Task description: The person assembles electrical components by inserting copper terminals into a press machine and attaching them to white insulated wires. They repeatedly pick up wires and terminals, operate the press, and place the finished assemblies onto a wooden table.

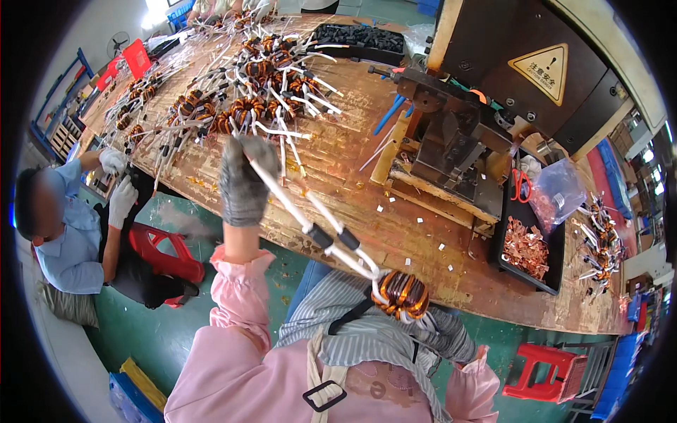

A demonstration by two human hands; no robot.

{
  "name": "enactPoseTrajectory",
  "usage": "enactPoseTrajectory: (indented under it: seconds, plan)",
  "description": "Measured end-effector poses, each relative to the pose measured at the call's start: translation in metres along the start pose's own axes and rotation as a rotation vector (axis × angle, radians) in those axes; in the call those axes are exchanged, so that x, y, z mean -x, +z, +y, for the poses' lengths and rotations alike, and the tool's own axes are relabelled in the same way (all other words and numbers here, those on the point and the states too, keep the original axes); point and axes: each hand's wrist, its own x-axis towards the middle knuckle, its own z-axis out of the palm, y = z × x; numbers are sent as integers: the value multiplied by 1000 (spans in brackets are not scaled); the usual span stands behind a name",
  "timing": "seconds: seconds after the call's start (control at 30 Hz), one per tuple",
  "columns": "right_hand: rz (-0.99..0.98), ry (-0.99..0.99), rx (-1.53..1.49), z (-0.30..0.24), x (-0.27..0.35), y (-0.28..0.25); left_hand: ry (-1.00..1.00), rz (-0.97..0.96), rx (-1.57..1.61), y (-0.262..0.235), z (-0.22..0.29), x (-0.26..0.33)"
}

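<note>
Two white, black-sleeved leads slant up-left from the copper-wound ring coil, by the brown wooden worktop, toward the grey-gloved left hand pinching one; the grey-gloved right hand, grip hidden, is nearer the coil.

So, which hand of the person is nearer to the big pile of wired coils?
Left. The left hand is just at the near edge of the pile of wired coils; the right hand is farther, near the lap, beside a single coil.
</note>
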Motion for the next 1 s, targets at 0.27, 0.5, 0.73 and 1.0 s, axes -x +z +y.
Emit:
enactPoseTrajectory:
  seconds: [0.27, 0.5, 0.73, 1.0]
  plan:
    - [247, -54, 245, -16, -49, -7, 441, -235, -1214, 82, 0, 10]
    - [168, -20, 242, -7, -75, -17, -4, -981, -1483, 115, -106, 40]
    - [224, 24, 103, -7, -72, -12, -7, -722, -1414, 111, -127, 46]
    - [240, -74, 90, 9, -74, -8, 106, -593, -1378, 107, -127, 58]
